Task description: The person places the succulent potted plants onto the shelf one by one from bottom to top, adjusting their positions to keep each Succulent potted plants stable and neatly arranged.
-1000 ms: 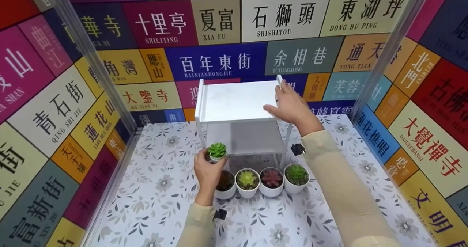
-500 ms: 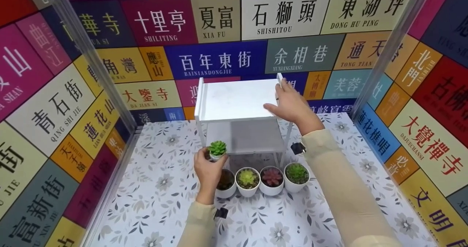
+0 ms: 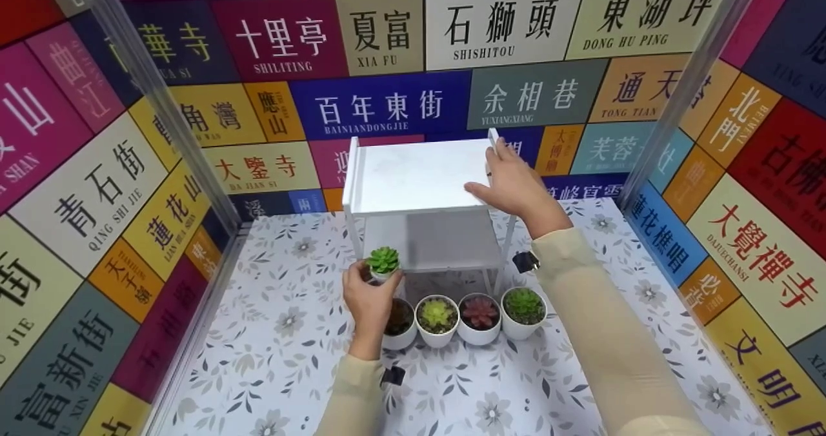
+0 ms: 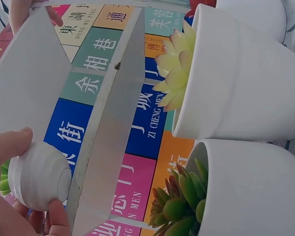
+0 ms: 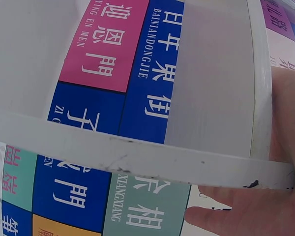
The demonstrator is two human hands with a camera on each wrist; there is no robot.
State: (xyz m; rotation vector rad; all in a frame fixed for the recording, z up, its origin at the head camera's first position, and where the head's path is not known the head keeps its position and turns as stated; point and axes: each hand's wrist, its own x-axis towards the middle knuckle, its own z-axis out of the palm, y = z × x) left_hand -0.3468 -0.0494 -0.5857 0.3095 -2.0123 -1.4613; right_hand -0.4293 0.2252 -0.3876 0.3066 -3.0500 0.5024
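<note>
My left hand (image 3: pixel 369 304) pinches a small white pot with a green succulent (image 3: pixel 384 260) between thumb and fingers. It holds the plant by the front left corner of a white two-tier shelf (image 3: pixel 419 175), level with the lower tier. In the left wrist view the white pot (image 4: pixel 42 177) is tipped on its side, its base near the lower tier's edge. My right hand (image 3: pixel 516 184) grips the right side of the shelf at the top, thumb over the upper board. The right wrist view shows its fingers (image 5: pixel 211 219) reaching past the white side post (image 5: pixel 137 156).
Several potted succulents stand in a row before the shelf: a dark one (image 3: pixel 399 323) partly behind my left hand, a yellow-green one (image 3: pixel 437 320), a reddish one (image 3: pixel 479 320) and a green one (image 3: pixel 524 310). Sign-printed walls (image 3: pixel 381 107) enclose the floral-patterned tabletop (image 3: pixel 290 371).
The left hand and its succulent have risen very slightly in the head view. The right hand keeps its place on the shelf, and the row of pots stays put.
</note>
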